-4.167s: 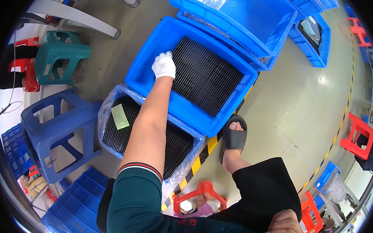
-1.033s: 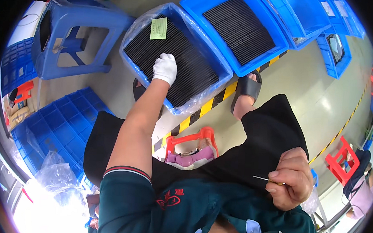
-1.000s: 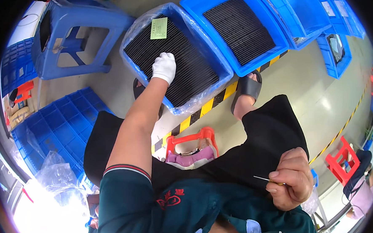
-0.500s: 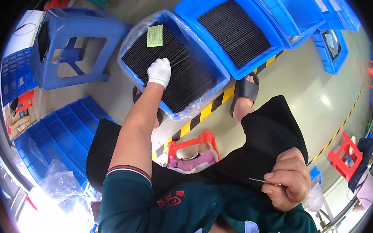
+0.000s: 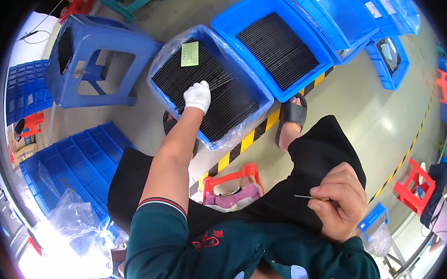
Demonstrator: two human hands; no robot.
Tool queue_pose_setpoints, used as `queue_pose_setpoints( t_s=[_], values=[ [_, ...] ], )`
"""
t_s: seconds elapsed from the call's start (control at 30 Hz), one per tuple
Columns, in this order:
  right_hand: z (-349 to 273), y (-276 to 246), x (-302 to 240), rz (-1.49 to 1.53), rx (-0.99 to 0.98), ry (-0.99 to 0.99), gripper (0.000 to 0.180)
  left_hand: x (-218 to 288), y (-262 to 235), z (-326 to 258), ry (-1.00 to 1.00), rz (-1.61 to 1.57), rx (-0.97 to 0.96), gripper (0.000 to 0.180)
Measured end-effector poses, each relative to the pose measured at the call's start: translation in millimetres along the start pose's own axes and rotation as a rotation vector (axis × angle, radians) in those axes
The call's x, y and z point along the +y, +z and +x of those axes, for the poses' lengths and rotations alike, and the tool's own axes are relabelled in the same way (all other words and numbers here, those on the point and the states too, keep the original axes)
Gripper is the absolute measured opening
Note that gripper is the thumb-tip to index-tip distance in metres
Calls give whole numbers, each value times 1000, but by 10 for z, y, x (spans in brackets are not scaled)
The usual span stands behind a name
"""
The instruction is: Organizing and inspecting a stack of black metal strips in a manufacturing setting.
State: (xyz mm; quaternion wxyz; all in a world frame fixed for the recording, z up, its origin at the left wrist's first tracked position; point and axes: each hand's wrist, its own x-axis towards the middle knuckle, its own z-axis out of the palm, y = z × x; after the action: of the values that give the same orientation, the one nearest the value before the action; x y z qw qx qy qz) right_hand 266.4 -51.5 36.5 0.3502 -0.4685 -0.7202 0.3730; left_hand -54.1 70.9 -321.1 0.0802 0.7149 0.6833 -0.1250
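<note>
My left hand (image 5: 197, 96), in a white glove, is closed over the rows of thin black strips (image 5: 230, 107) in a blue bin lined with clear plastic (image 5: 263, 93). Its fingertips are hidden, so whatever they grip does not show. On the strips beyond the glove lies a pale green paper slip (image 5: 190, 54). My bare right hand (image 5: 342, 201) is held above my right thigh. Thumb and fingers pinch a thin metal pick (image 5: 303, 196) with a short yellowish handle, its shaft pointing left.
A second blue bin (image 5: 324, 64) of black strips adjoins the first, with more blue bins (image 5: 358, 25) behind. To the left stand a blue stool (image 5: 99, 42) and blue crates (image 5: 76, 154). A red stool (image 5: 252, 171) bearing pink cloth is between my legs. Yellow-black tape (image 5: 247, 141) crosses the floor.
The view has shifted slightly, with bins and stools appearing lower. My right hand has moved a little forward and left with the pick. My left hand stays at about the same place over the strips.
</note>
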Motion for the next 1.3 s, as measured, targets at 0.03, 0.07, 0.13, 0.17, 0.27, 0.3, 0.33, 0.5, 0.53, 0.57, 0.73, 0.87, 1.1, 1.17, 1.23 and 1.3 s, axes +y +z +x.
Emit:
queue_pose_setpoints(
  t_s=[0.03,0.07,0.13,0.17,0.27,0.3,0.33,0.5,0.53,0.57,0.73,0.87,1.1,1.17,1.23,1.3],
  values=[
    [-16,5,2,-13,27,15,24,26,-111,-11,-31,-102,-74,19],
    [-34,16,-4,-19,52,28,24,27,-254,-43,-36,-168,-131,21],
    [-66,16,-30,-32,99,57,21,-3,-455,-60,-35,-334,-202,23],
    [-78,14,-41,-38,117,72,20,-62,-556,-78,-305,-1011,-558,22],
    [-86,59,9,37,206,30,16,-228,-841,-262,-313,-2012,-702,9],
    [-96,68,7,56,213,36,14,-203,-916,-351,-386,-2190,-650,10],
    [-118,69,15,66,216,58,14,-119,-1056,-453,-453,-2369,-590,13],
    [-129,200,12,222,240,138,6,162,-1693,-1024,184,-2699,-579,21],
    [-131,216,24,241,249,171,7,233,-1809,-1125,297,-2700,-616,21],
    [-117,245,27,264,253,199,7,252,-1876,-1200,413,-2806,-680,29],
    [5,379,113,422,269,262,11,385,-2198,-1778,504,-2787,-723,40],
    [242,381,-5,629,261,286,17,451,-2474,-2308,454,-2717,-800,37],
    [989,763,-306,792,-296,106,25,495,-2544,-2921,336,-2552,-883,43],
    [1048,923,-402,801,-595,131,25,451,-2610,-3026,293,-2540,-897,44],
    [1031,1055,-516,727,-872,153,14,428,-2605,-3081,196,-2529,-904,43],
    [1041,1181,-490,721,-1025,161,11,393,-2598,-3076,207,-2720,-1071,37]
  ],
)
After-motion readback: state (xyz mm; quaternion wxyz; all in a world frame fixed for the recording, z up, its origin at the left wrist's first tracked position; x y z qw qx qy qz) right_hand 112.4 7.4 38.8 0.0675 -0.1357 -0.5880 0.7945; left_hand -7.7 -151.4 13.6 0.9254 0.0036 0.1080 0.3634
